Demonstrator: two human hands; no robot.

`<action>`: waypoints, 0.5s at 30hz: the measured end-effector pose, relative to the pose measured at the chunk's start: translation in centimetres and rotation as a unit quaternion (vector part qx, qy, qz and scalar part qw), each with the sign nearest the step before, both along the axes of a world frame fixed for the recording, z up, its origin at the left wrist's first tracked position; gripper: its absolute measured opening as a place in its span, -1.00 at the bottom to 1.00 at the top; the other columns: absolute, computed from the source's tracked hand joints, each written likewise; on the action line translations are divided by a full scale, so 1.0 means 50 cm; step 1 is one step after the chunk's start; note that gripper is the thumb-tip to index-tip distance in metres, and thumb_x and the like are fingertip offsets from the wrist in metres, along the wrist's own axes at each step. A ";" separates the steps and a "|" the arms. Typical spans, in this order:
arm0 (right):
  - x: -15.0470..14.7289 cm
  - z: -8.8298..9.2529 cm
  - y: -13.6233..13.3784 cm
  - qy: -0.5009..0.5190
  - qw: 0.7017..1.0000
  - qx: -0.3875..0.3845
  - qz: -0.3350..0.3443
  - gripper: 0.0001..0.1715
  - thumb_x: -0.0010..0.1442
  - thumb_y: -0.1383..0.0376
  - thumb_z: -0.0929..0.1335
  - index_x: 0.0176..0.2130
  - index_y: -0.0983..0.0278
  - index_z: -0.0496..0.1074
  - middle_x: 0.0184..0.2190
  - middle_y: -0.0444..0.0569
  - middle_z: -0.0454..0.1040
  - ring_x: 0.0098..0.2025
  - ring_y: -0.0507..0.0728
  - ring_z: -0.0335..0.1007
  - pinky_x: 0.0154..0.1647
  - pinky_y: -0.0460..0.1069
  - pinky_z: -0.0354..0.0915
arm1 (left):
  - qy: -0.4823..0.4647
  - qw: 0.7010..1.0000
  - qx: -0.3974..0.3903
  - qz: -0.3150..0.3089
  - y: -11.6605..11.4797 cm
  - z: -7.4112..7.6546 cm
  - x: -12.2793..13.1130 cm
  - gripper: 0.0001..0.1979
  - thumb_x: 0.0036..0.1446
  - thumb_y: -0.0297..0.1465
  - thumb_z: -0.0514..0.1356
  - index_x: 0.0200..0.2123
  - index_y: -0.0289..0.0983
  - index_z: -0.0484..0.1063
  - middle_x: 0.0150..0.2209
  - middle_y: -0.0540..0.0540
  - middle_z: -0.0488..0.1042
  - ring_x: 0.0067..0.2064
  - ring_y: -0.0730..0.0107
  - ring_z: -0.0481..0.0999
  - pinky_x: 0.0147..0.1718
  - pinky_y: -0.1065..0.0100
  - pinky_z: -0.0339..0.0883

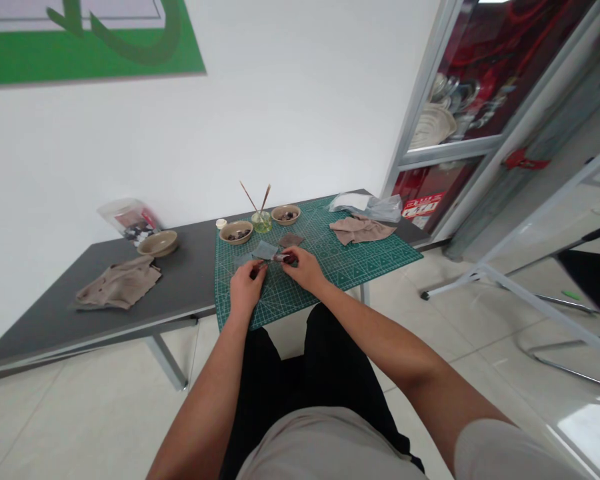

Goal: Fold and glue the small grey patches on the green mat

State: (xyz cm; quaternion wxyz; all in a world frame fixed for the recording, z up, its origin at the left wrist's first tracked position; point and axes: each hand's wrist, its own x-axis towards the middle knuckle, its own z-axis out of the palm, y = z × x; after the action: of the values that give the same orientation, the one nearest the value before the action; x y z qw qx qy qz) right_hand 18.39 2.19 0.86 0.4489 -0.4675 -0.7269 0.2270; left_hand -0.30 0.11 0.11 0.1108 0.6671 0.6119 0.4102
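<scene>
Both my hands rest on the green cutting mat (360,257) on the grey table (190,287). My left hand (246,285) is closed in a pinch on a thin brush-like stick whose tip points right. My right hand (303,267) is closed round a small dark object, too small to name. A grey-blue scrap (265,250) and a brown scrap (291,239) lie just beyond my fingers. Behind them stand two tan bowls (236,232) (285,214) of dark bits and a small glass jar (261,221) holding two brushes.
A beige cloth (363,230) and a clear plastic bag (367,205) lie at the mat's far right. On the bare table left are another cloth (119,285), an empty bowl (157,243) and a bag (129,220). A glass cabinet (460,113) and metal frames (530,293) stand right.
</scene>
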 end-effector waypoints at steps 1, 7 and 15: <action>-0.001 0.000 0.001 -0.005 1.000 0.004 -0.008 -0.69 0.09 0.35 0.37 -0.10 0.26 0.43 -0.26 -0.04 0.53 -0.21 0.13 0.45 -0.06 0.03 0.31 | -0.005 1.000 0.001 0.010 -0.001 0.000 0.001 -0.72 0.18 -0.19 0.16 -0.14 -0.22 0.51 -0.25 -0.10 0.58 -0.24 0.26 0.53 -0.18 0.27 0.35; -0.007 -0.012 0.004 -0.025 0.998 0.015 -0.051 -0.56 0.04 0.34 0.39 -0.04 0.26 0.39 -0.23 -0.02 0.54 -0.14 0.19 0.45 0.02 0.11 0.28 | 0.073 0.997 0.021 -0.012 -0.005 0.007 0.005 -0.79 0.15 -0.33 0.16 -0.17 -0.21 0.52 -0.24 -0.12 0.57 -0.14 0.18 0.50 -0.11 0.22 0.34; 0.069 0.023 0.054 -0.005 0.981 0.055 -0.185 -0.52 0.06 0.37 0.33 0.02 0.33 0.30 -0.15 0.09 0.47 -0.16 0.20 0.41 -0.05 0.08 0.32 | 0.072 0.997 -0.013 -0.032 0.002 0.020 -0.002 -0.80 0.13 -0.36 0.16 -0.19 -0.19 0.54 -0.24 -0.10 0.57 -0.15 0.17 0.47 -0.12 0.21 0.32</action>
State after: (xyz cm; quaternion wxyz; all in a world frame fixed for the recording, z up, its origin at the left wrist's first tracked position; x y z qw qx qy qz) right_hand 21.82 4.90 2.03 0.5046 -0.5697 -0.6413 0.0972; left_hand -0.38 0.19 1.10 0.0878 0.7125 0.6022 0.3494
